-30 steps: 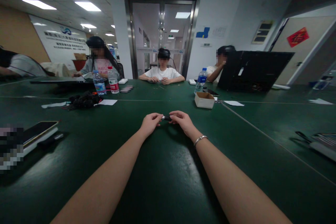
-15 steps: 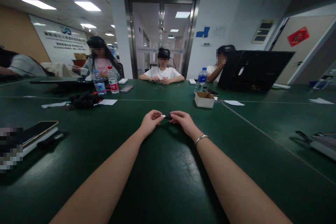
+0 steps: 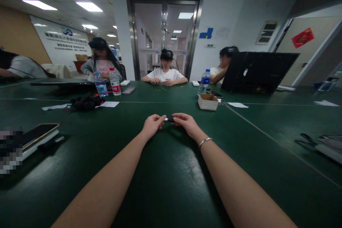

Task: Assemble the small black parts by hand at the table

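My left hand (image 3: 153, 126) is closed at the silver end of a small black-and-silver stick (image 3: 170, 119), just above the green table (image 3: 162, 171). On its black end, the fingers of my right hand (image 3: 186, 122) are pinched. The stick lies level between both hands, its ends partly hidden by fingertips, and its exact kind is too small to make out. A silver bangle (image 3: 205, 143) circles my right wrist.
An open cardboard box (image 3: 208, 102) stands beyond my right hand, near a blue-capped bottle (image 3: 205, 80). Two more bottles and a dark bundle (image 3: 87, 102) are at the far left. A phone (image 3: 40, 131) rests at left. Several people sit around the table.
The fingers of my left hand have curled lower around the silver end, and slightly more of the silver shows. My right hand stays almost still.
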Tool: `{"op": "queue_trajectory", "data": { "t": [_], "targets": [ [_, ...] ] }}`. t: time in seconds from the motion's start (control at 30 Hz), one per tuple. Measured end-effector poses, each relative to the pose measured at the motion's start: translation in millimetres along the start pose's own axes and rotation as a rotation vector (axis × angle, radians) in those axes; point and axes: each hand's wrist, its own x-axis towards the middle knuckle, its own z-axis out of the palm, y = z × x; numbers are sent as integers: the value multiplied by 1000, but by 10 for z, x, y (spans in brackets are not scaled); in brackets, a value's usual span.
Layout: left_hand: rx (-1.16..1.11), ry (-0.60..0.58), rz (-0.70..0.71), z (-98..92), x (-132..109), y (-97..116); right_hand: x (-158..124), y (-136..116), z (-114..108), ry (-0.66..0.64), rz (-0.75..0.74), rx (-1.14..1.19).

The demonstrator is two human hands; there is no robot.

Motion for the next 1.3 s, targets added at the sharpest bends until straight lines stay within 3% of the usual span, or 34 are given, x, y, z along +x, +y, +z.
{"op": "queue_trajectory", "data": {
  "t": [0.53, 1.3],
  "targets": [
    [246, 24, 30, -7, -31, 27, 4, 7, -16, -42, -8, 21],
    [284, 0, -14, 6, 59, -83, 7, -6, -35, -40, 27, 94]
  ]
}}
